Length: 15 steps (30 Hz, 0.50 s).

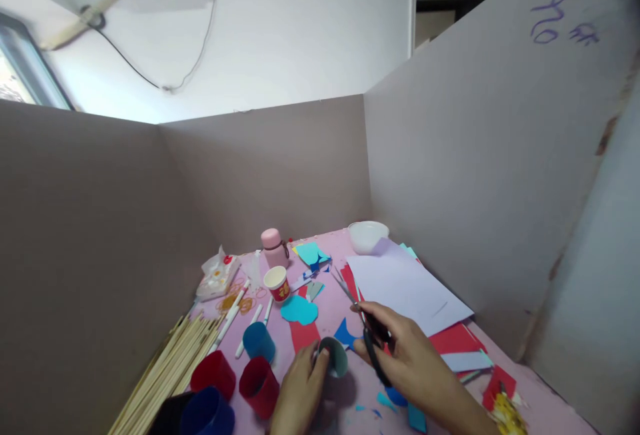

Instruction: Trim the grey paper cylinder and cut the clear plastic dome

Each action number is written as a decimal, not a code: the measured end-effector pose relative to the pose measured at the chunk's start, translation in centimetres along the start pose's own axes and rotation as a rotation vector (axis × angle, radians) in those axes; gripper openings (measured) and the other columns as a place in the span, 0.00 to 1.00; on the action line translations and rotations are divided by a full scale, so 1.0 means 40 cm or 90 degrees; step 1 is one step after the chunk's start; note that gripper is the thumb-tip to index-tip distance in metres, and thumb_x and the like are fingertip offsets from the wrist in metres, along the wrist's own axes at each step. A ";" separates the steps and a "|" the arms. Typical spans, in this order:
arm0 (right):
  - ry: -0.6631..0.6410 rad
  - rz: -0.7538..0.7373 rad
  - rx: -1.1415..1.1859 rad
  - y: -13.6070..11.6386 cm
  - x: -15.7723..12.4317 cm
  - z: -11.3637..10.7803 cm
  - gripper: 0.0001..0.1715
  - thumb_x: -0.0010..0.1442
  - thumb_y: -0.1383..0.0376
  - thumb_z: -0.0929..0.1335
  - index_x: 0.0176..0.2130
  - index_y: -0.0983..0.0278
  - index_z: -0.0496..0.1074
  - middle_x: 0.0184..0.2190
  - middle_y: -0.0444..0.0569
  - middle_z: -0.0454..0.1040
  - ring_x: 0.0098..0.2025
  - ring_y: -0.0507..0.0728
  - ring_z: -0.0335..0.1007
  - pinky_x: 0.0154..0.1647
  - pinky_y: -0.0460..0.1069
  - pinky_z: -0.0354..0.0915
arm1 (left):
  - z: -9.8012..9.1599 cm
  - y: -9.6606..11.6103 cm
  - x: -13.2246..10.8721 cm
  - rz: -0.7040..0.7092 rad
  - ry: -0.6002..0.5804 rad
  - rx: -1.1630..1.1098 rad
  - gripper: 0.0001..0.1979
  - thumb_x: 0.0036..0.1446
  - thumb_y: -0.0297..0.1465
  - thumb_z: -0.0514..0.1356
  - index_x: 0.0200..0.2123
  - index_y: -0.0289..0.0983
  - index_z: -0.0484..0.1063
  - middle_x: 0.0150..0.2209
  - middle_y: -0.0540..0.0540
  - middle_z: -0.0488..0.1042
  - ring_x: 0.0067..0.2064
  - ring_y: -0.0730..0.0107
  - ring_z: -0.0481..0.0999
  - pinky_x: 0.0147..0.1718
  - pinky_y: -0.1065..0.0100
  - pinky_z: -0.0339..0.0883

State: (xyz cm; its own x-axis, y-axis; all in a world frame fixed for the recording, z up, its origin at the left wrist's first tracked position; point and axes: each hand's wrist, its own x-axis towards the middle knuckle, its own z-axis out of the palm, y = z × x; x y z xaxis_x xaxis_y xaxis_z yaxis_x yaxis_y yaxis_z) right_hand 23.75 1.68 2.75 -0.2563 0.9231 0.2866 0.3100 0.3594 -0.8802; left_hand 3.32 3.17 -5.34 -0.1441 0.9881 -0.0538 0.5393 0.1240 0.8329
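My left hand (301, 388) is closed around a small grey-green cup (339, 358), its mouth tipped toward the right. In my right hand (407, 355) is a pair of scissors (373, 354) with black handles, the blades pointing up and away over the table. The blades look slightly apart, with nothing visible between them. Between the two hands lies a dark blue paper scrap (344, 332). A red cup (259, 388) stands just left of my left hand, and a light blue cup (259, 342) is behind it.
Bamboo sticks (167, 372), another red cup (213, 375) and a dark blue cup (207, 414) are at left. Behind are a paper cup (277, 284), pink bottle (275, 248) and white bowl (367, 237). White paper (405, 288) lies at right, beside tall grey partitions (280, 162).
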 end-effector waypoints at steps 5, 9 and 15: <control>0.083 -0.057 -0.284 0.005 0.001 0.022 0.26 0.55 0.71 0.64 0.55 0.62 0.67 0.44 0.54 0.70 0.48 0.67 0.65 0.43 0.61 0.65 | -0.041 0.025 -0.005 0.076 0.087 0.047 0.34 0.52 0.45 0.52 0.53 0.23 0.66 0.57 0.23 0.67 0.60 0.43 0.64 0.59 0.48 0.53; 0.128 -0.111 -0.376 0.020 0.001 0.040 0.31 0.53 0.74 0.64 0.56 0.62 0.65 0.43 0.55 0.68 0.47 0.68 0.64 0.42 0.62 0.67 | -0.096 0.108 -0.041 0.166 0.205 0.028 0.31 0.58 0.46 0.45 0.56 0.28 0.61 0.61 0.29 0.61 0.64 0.53 0.58 0.61 0.51 0.49; 0.161 -0.238 -0.434 0.041 -0.002 0.060 0.38 0.49 0.80 0.65 0.57 0.58 0.61 0.47 0.56 0.67 0.51 0.69 0.62 0.48 0.65 0.65 | -0.135 0.233 -0.072 0.284 0.191 0.032 0.18 0.50 0.41 0.59 0.42 0.38 0.75 0.55 0.37 0.69 0.60 0.52 0.62 0.60 0.53 0.49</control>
State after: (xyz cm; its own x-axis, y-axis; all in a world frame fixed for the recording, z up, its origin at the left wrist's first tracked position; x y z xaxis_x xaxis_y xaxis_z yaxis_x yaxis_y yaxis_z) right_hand 22.07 1.88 0.38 -0.2643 0.6998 0.6636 0.7548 0.5784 -0.3093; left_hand 4.27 0.97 5.54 -0.1188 0.8776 0.4644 0.6408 -0.2895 0.7110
